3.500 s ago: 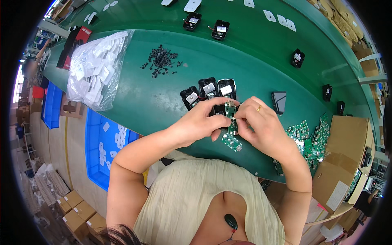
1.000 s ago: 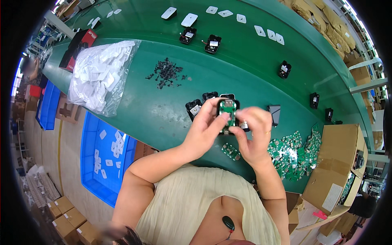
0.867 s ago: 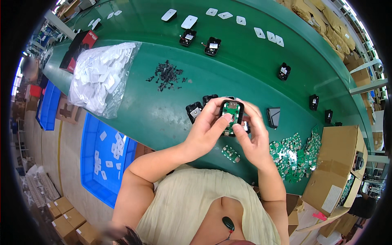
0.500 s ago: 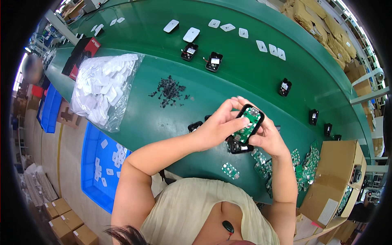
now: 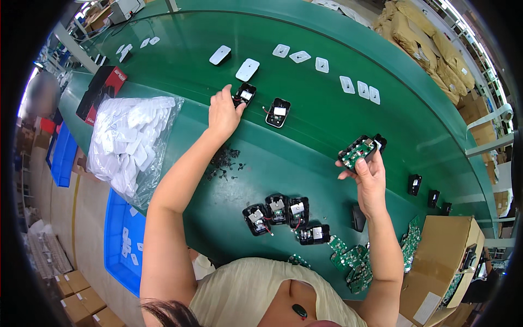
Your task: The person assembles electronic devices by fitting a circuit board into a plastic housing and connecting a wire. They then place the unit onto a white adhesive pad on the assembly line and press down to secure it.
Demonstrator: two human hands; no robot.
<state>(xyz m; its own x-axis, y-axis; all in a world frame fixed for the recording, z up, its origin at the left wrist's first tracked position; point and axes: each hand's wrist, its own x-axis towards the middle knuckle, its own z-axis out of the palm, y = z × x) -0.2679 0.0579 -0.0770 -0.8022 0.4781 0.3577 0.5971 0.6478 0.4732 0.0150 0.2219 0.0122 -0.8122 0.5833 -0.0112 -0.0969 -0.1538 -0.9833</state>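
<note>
My left hand [image 5: 224, 115] reaches over the green bench with its fingers apart. Its thumb and fingertips are at the left side of a black plastic housing [image 5: 246, 94] with a white block inside. A similar housing [image 5: 278, 112] lies just right of it. My right hand [image 5: 371, 180] grips a black housing with a green circuit board [image 5: 357, 152] in it, fingers beneath and thumb along the lower edge. Another black housing [image 5: 380, 143] is close behind it, partly hidden. Several housings with metal plates and wires [image 5: 278, 208] stand close together on the bench nearer me.
Small black parts [image 5: 224, 163] lie heaped beside my left forearm. A clear bag of white plastic pieces [image 5: 128, 144] sits on the left. Loose circuit boards [image 5: 357, 267] and a cardboard box [image 5: 444, 261] are at the right. White covers [image 5: 248, 70] lie along the far strip.
My hands have separated. The left let go of the housing with the board and reached far left to another housing. The right carried the board housing right and away from me.
</note>
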